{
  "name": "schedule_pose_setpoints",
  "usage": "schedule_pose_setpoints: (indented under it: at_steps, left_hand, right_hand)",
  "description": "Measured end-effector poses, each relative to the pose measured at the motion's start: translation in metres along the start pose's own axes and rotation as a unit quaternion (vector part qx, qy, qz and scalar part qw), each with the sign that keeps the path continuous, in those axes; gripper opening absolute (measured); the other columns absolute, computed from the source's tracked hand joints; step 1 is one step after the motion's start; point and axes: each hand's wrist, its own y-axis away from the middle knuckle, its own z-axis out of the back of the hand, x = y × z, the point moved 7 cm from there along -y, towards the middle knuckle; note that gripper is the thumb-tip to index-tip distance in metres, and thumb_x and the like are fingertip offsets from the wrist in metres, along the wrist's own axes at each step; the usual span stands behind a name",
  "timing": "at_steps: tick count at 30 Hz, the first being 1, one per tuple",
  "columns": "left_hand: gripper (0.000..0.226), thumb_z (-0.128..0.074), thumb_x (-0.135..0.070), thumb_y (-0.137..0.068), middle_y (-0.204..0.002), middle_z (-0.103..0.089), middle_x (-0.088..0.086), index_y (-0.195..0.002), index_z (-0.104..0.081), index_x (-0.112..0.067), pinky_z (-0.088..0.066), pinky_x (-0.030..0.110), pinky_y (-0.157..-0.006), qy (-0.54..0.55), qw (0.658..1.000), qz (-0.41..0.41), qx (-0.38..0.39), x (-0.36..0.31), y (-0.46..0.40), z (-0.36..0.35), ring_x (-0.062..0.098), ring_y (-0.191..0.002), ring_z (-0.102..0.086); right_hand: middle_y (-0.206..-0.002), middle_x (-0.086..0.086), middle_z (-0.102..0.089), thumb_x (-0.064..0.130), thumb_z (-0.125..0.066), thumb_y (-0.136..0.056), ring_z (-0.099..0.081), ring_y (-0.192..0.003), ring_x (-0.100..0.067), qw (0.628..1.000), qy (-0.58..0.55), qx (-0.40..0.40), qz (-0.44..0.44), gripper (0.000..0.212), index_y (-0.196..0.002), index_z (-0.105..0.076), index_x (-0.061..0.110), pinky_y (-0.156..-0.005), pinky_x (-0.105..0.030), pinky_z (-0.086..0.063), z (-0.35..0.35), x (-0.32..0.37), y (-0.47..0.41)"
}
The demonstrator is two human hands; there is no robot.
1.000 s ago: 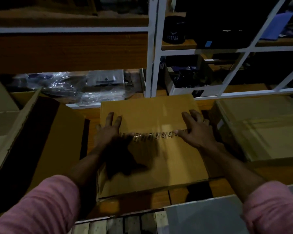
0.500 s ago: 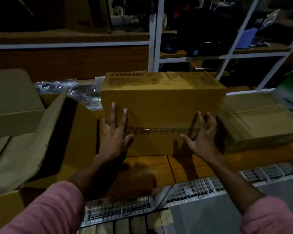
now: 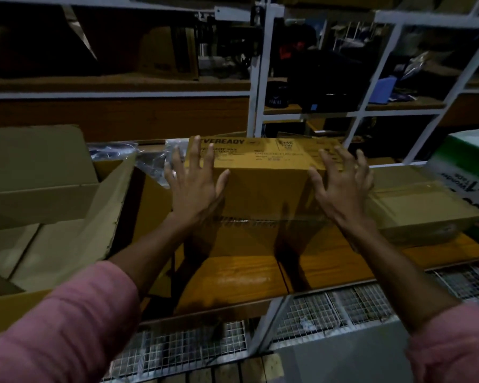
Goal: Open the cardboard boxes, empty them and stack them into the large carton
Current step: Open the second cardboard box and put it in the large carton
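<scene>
Dim storeroom, white metal shelving (image 3: 256, 78) behind a wooden shelf board (image 3: 233, 280). I see one sealed cardboard box (image 3: 263, 194) printed EVEREADY standing on that board, between the two hands. Left hand (image 3: 194, 189): fingers (image 3: 197, 153) straight and spread wide, lying over the box's top left edge, thumb on the near face; nothing gripped. Right hand (image 3: 340, 186): fingers (image 3: 340, 158) spread and slightly bent, over the top right edge; I cannot tell whether the tips touch. One taped seam (image 3: 249, 218) runs across the near face, below both palms. One large carton (image 3: 67, 217), flaps open, left of the left fingers. One flat wrapped box (image 3: 421, 205) right of the right fingers, one green-and-white box (image 3: 468, 164) beyond it. Two pink sleeves (image 3: 67, 335).
</scene>
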Motion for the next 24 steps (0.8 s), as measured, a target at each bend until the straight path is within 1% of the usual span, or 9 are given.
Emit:
schedule_pose_setpoints:
  at_steps: [3,5,10,13,16,18,20,22,24]
  left_hand:
    - [0.079,-0.017,-0.076,-0.096,-0.171,0.007,-0.001,-0.162,-0.006,-0.035,-0.005,0.073,-0.117,0.003,0.997,0.0,0.081,-0.002,-0.029,-0.006,0.044,-0.154,0.005]
    - [0.081,-0.014,-0.079,-0.094,-0.171,0.009,-0.001,-0.162,-0.003,-0.036,-0.003,0.074,-0.116,-0.004,0.993,0.002,0.121,-0.004,-0.047,-0.013,0.046,-0.153,0.007]
    - [0.085,-0.016,-0.084,-0.09,-0.17,0.013,-0.001,-0.161,-0.003,-0.038,-0.001,0.077,-0.113,-0.031,0.981,0.044,0.187,0.002,-0.091,-0.029,0.048,-0.151,0.012]
    - [0.089,-0.015,-0.086,-0.088,-0.169,0.018,-0.001,-0.161,0.002,-0.039,0.004,0.077,-0.113,-0.023,0.975,0.066,0.213,0.008,-0.112,-0.04,0.044,-0.151,0.02]
    - [0.095,-0.009,-0.091,-0.083,-0.168,0.019,0.001,-0.161,0.006,-0.038,0.01,0.076,-0.112,0.003,0.966,0.073,0.247,0.013,-0.127,-0.059,0.04,-0.15,0.025]
    - [0.1,-0.005,-0.094,-0.079,-0.171,0.004,0.004,-0.161,0.002,-0.037,0.004,0.078,-0.113,0.0,0.966,0.064,0.252,0.014,-0.13,-0.066,0.04,-0.153,0.016]
    - [0.096,-0.01,-0.092,-0.081,-0.168,-0.012,0.006,-0.16,-0.01,-0.037,-0.011,0.079,-0.111,-0.007,0.971,0.05,0.233,0.013,-0.127,-0.064,0.044,-0.153,0.001]
    - [0.091,-0.015,-0.09,-0.083,-0.164,-0.018,0.005,-0.157,-0.018,-0.037,-0.022,0.079,-0.107,-0.008,0.975,0.045,0.215,0.012,-0.12,-0.056,0.044,-0.15,-0.01]
    - [0.088,-0.02,-0.088,-0.085,-0.16,-0.02,0.006,-0.156,-0.023,-0.036,-0.025,0.078,-0.105,-0.007,0.979,0.044,0.2,0.009,-0.111,-0.046,0.042,-0.148,-0.015]
  right_hand:
    - [-0.169,0.003,-0.015,0.077,-0.017,-0.096,0.004,-0.156,-0.035,0.994,0.029,0.104,-0.004,0.072,-0.156,-0.031,0.04,-0.115,-0.074,0.004,-0.009,0.006,-0.029]
    - [-0.171,0.006,-0.007,0.08,-0.013,-0.093,0.007,-0.156,-0.037,0.988,0.035,0.151,-0.011,0.076,-0.159,-0.022,0.043,-0.115,-0.074,0.008,-0.019,0.006,-0.048]
    - [-0.171,0.004,0.005,0.09,-0.007,-0.081,0.01,-0.154,-0.043,0.974,0.047,0.218,-0.036,0.092,-0.161,-0.01,0.043,-0.114,-0.078,0.002,-0.053,-0.017,-0.092]
    - [-0.171,0.005,0.01,0.09,-0.012,-0.083,0.015,-0.153,-0.043,0.967,0.047,0.246,-0.046,0.09,-0.16,-0.008,0.044,-0.113,-0.078,0.0,-0.069,-0.027,-0.112]
    - [-0.171,0.003,0.009,0.089,-0.014,-0.083,0.012,-0.153,-0.045,0.958,0.051,0.278,-0.048,0.089,-0.16,-0.006,0.045,-0.112,-0.079,-0.002,-0.083,-0.029,-0.129]
    - [-0.171,0.001,0.004,0.09,-0.013,-0.083,0.009,-0.154,-0.044,0.951,0.062,0.299,-0.051,0.09,-0.16,-0.006,0.045,-0.112,-0.079,-0.003,-0.092,-0.029,-0.133]
    - [-0.171,-0.002,-0.002,0.091,-0.015,-0.082,0.003,-0.154,-0.044,0.95,0.066,0.302,-0.047,0.091,-0.16,-0.008,0.045,-0.113,-0.078,-0.005,-0.094,-0.027,-0.133]
    - [-0.171,-0.006,-0.005,0.093,-0.02,-0.08,-0.001,-0.153,-0.045,0.954,0.062,0.29,-0.049,0.093,-0.16,-0.012,0.044,-0.113,-0.077,-0.006,-0.091,-0.024,-0.128]
    - [-0.17,-0.008,-0.007,0.095,-0.019,-0.076,-0.004,-0.152,-0.047,0.96,0.067,0.268,-0.046,0.096,-0.159,-0.016,0.045,-0.113,-0.076,-0.009,-0.081,-0.023,-0.121]
